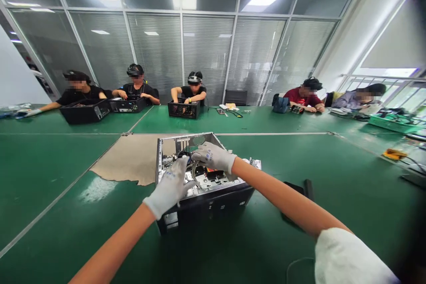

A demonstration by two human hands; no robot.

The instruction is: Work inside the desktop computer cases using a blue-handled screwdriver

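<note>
An opened desktop computer case (pixel 206 202) lies on the green table in front of me, its inside facing up. My left hand (pixel 171 186), in a whitish glove, reaches over the left part of the case with fingers stretched out and thumb apart. From the right, my gloved right hand (pixel 213 157) comes across the case, its fingers closed at the cables around the middle. A grey cable (pixel 196 175) bends down between the hands. Circuit boards and metal brackets show inside; my fingers hide part of them.
A brown cardboard sheet (pixel 128 159) lies left of the case on the green table (pixel 49 177). A black flat part (pixel 308 191) sits under my right forearm. Across the table, several people work, some at black cases (pixel 184 110). A green basket (pixel 394 123) stands far right.
</note>
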